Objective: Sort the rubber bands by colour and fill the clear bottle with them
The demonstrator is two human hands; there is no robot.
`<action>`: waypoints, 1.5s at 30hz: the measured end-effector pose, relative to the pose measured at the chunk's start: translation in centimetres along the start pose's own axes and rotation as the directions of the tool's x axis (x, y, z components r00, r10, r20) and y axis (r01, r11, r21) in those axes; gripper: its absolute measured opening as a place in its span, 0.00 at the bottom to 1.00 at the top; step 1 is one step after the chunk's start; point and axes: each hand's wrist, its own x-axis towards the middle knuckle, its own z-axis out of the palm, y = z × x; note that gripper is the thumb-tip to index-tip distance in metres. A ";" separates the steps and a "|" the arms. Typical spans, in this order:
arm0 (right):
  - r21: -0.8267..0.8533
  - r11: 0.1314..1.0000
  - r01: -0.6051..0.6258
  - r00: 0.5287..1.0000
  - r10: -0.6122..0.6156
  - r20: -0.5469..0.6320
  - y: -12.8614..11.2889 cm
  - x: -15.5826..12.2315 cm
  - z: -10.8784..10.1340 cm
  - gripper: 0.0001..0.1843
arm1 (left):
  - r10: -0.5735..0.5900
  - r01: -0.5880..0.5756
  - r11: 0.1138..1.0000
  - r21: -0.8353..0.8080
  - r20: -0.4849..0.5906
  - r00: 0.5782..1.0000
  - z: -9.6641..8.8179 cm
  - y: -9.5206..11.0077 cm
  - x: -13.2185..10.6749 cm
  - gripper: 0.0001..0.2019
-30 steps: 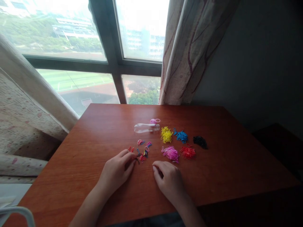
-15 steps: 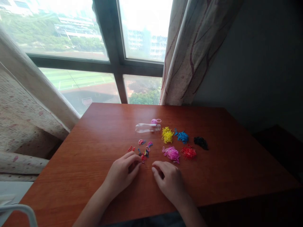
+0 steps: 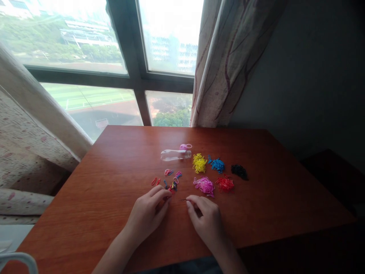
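Observation:
Small coloured rubber bands lie sorted on a wooden table (image 3: 114,171): yellow pile (image 3: 199,163), blue pile (image 3: 218,165), black pile (image 3: 239,171), pink pile (image 3: 204,185), red pile (image 3: 225,183). A mixed unsorted cluster (image 3: 171,182) sits left of them. My left hand (image 3: 149,217) rests just below that cluster, fingers curled and pinched at a band by its edge. My right hand (image 3: 205,220) is beside it, fingertips pinching a thin dark band (image 3: 184,199).
A clear small bottle (image 3: 175,155) lies on its side behind the piles, with a pink cap (image 3: 185,146) next to it. Curtains hang left and right of a window behind the table. A white curved object (image 3: 17,260) shows at the bottom left.
Both hands have drawn slightly toward me. My right hand's fingers went from curled flat on the table to pinching a thin dark band. My left fingertips closed at the mixed cluster's edge.

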 end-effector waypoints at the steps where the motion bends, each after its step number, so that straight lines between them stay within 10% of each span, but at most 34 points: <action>1: -0.002 1.000 -0.011 0.999 0.011 -0.039 0.4 -0.1 -0.5 0.10 | -0.012 0.013 1.000 0.007 -0.025 1.000 -0.1 -0.2 0.0 0.08; 9: -0.237 0.866 -0.441 0.837 0.301 -0.457 9.4 1.2 -9.9 0.22 | -0.091 0.094 0.994 0.050 -0.064 0.994 -0.3 -0.6 -0.2 0.07; 14: -0.298 0.785 -0.543 0.798 0.371 -0.475 13.4 2.3 -12.9 0.24 | -0.081 0.084 0.994 0.066 -0.043 0.996 -0.2 -0.6 -0.2 0.08; 26: -0.272 0.814 -0.513 0.817 0.367 -0.445 12.9 2.4 -11.7 0.24 | -0.097 0.100 0.992 0.074 -0.052 0.994 -0.3 -0.3 0.0 0.08; 45: -0.044 0.997 -0.065 0.995 0.061 -0.080 1.6 0.1 -1.9 0.13 | -0.227 0.241 0.951 0.193 -0.094 0.969 -0.1 -0.5 0.2 0.08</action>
